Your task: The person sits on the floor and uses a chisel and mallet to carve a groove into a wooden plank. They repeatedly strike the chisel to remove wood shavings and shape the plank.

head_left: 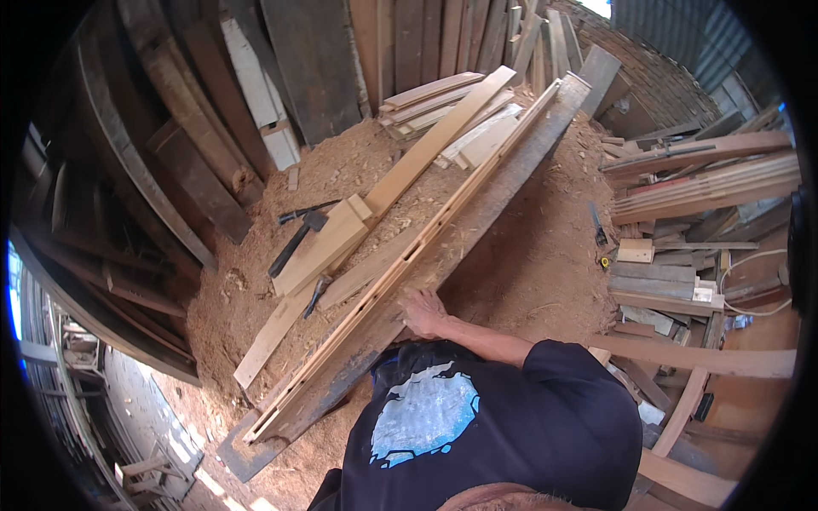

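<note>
A long dark plank (494, 226) runs diagonally in front of me, from the lower left to the upper right. On its far side lies a long pale wooden piece (375, 294) with narrow slots cut into it. My right hand (423, 312) rests on the plank's near edge, fingers apart, gripping nothing that I can see. My left hand is out of sight. Beyond the plank lie several pale boards (426, 175). A hammer (298, 243) with a dark handle leans by a short wooden block (328, 247), and a chisel-like tool (317, 295) lies nearby.
Sawdust and shavings (554, 289) cover the ground. Tall boards (311, 68) lean at the back and left. Stacked timber (707, 187) crowds the right side. A yellow tape measure (604, 263) and a slim hand tool (597, 226) lie to the right.
</note>
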`<state>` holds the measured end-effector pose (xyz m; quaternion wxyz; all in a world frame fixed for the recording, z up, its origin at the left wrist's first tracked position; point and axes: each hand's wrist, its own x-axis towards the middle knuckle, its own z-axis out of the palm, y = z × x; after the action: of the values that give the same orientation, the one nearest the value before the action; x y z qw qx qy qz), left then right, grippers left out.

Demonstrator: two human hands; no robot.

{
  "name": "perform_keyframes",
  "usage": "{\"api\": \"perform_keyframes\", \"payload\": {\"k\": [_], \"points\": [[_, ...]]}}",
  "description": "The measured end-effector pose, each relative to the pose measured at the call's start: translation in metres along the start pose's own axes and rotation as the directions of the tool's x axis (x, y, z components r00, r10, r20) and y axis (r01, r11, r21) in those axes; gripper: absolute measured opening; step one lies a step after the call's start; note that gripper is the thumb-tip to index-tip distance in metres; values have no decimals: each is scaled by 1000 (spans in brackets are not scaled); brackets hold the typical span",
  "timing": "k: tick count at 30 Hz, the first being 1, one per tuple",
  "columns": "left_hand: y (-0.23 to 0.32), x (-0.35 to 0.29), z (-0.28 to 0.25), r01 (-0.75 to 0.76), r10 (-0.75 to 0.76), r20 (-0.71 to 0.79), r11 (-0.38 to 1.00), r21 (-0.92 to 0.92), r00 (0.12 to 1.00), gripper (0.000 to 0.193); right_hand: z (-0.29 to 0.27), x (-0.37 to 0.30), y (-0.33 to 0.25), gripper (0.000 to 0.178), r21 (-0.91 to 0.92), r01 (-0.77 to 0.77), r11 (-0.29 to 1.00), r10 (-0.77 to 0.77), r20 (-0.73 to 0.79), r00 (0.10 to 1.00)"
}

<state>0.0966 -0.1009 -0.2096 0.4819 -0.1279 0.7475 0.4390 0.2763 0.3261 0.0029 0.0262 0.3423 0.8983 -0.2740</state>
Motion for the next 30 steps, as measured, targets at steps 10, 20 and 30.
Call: {"api": "perform_keyframes", "payload": {"k": [10, 20, 30], "points": [[21, -7, 138, -285, 66, 345, 716, 637, 936, 46, 23, -223, 207, 43, 85, -685, 723, 605, 400, 688], [95, -44, 376, -753, 64, 763, 230, 616, 644, 44, 77, -381, 278, 38, 385, -757, 528, 719, 271, 640], [104, -77, 605, -885, -395, 810, -20, 464, 434, 48, 100, -439, 348, 34, 600, -672, 434, 820, 47, 571]]}}
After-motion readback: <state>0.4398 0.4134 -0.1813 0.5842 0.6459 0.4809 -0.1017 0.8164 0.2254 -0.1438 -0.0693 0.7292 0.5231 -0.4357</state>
